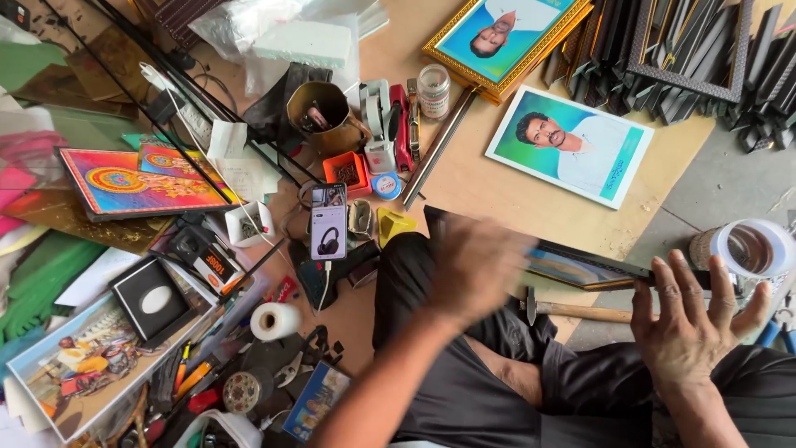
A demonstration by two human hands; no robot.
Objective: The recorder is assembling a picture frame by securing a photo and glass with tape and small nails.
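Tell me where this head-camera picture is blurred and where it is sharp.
Head view: the left hand is smeared by motion blur, fingers indistinct; the right hand, gripping the dark picture frame, is crisp, as are the phone and hammer; lighting is soft and even, with no harsh shadows.
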